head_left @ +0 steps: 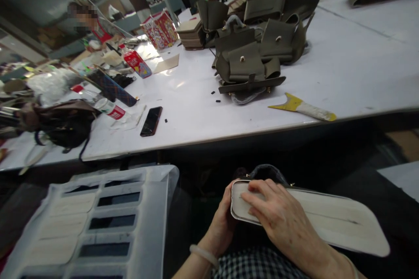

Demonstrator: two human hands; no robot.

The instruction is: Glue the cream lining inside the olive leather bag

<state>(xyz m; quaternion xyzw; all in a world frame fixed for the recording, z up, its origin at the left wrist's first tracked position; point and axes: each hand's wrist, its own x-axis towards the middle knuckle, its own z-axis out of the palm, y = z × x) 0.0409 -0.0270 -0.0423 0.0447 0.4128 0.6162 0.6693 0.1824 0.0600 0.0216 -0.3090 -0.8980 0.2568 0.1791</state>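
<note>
Down below the worktop's (360,74) near edge, your left hand (222,222) grips the cream panel's (343,222) rounded end steady while your right hand's (278,218) open fingers press flat on it.

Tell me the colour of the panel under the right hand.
Off-white panel, dark-edged, under the right hand; head view shows it.

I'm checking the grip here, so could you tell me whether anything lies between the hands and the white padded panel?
Nothing visible does. The right hand lies flat on the white padded panel, fingers spread over its near end, and the left hand grips that end from below, both in direct contact.
</note>
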